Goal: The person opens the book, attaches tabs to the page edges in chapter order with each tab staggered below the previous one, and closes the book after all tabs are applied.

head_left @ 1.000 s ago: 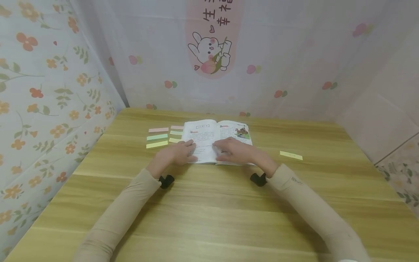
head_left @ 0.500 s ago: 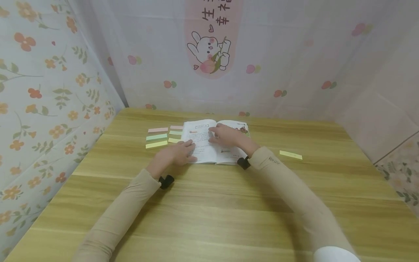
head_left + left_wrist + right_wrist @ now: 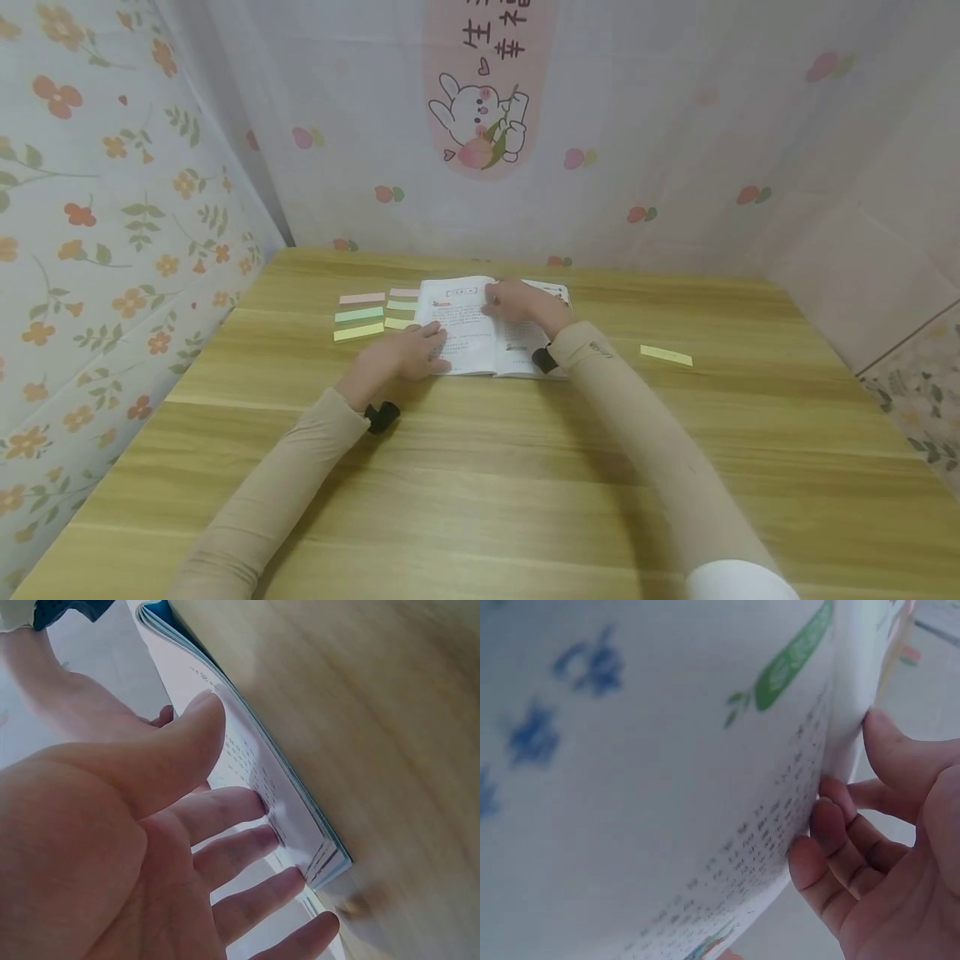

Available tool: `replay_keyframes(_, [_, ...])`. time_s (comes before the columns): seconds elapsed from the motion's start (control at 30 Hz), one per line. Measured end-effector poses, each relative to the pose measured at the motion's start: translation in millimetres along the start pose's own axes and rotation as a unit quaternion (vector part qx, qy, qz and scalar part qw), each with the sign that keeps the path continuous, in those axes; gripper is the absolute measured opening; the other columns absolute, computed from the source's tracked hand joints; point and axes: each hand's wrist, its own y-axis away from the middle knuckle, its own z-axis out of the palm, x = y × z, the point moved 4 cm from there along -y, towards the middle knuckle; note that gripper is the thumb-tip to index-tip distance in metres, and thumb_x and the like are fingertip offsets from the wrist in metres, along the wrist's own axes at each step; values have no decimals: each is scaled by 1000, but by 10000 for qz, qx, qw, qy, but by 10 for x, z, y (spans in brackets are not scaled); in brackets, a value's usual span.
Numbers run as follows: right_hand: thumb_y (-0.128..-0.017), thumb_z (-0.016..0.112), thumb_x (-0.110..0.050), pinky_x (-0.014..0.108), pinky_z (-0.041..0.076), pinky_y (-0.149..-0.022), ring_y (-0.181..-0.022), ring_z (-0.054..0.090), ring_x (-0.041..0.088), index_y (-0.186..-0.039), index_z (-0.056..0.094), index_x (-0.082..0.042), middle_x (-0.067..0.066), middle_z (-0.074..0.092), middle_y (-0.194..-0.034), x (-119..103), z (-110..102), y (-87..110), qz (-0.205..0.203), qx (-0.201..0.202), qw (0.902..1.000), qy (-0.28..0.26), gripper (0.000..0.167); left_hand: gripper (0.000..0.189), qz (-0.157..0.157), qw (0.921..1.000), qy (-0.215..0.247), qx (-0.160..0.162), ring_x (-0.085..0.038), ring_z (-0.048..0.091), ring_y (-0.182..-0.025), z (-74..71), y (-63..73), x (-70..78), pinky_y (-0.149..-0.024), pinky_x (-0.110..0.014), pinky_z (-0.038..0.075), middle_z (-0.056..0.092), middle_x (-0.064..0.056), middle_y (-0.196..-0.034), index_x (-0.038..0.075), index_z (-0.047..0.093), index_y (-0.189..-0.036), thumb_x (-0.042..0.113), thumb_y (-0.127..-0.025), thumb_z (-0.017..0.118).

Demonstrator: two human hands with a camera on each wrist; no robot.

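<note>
An open book (image 3: 468,354) with printed pages lies on the table in the head view. My left hand (image 3: 411,350) rests on the outer edge of its left page, fingers spread. In the left wrist view, the fingertips (image 3: 289,881) meet the printed page near its lower corner. Over the upper part of the right page is my right hand (image 3: 522,304), close to the centre fold. The right wrist view has its bent fingers (image 3: 806,859) and thumb touching the paper along the fold, with no page pinched between them. Part of the right-page picture is hidden behind this hand.
Left of the book lie two columns of paper strips, among them a pink strip (image 3: 362,298), a green strip (image 3: 358,314) and a yellow strip (image 3: 358,332). Another yellow strip (image 3: 666,356) lies to the right. A printed curtain (image 3: 660,125) hangs behind the table.
My right hand has gone from the lower right page up along the centre fold toward the book's top. The left hand stays on the left page.
</note>
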Motion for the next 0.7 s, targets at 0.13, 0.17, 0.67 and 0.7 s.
replay_keyframes(0.13, [-107,52,-26,35,43,-80,-88,48,23,-113,57,-3,9,53,-93,41,36,-58,116,-50,9999,-63,25,67,-50,10000,-6,-17,-43,19,-149,-3,12,6,-119,-55,22,16,-21,-165,-1,26,-158,41,-108,42])
replay_keyframes(0.17, [-106,53,-27,35,43,-81,-88,49,23,-115,57,-2,9,54,-93,50,40,-71,145,-66,9998,-117,27,67,-57,10000,-14,-15,-43,20,-149,-4,14,6,-119,-55,22,16,-21,-165,-1,26,-158,41,-108,42])
replay_keyframes(0.67, [-105,56,-29,33,41,-77,-85,47,22,-106,53,-2,10,50,-92,128,67,-147,138,-298,9984,-455,28,67,-144,9999,85,36,-43,20,-149,-14,34,12,-119,-56,22,17,-20,-165,1,28,-158,43,-108,43])
replay_keyframes(0.7, [-105,56,-29,32,40,-75,-83,45,21,-104,53,-3,8,49,-90,125,72,-150,163,-266,9985,-454,26,68,-152,9998,90,29,-43,20,-149,-11,36,13,-119,-56,22,17,-20,-166,1,27,-158,43,-108,43])
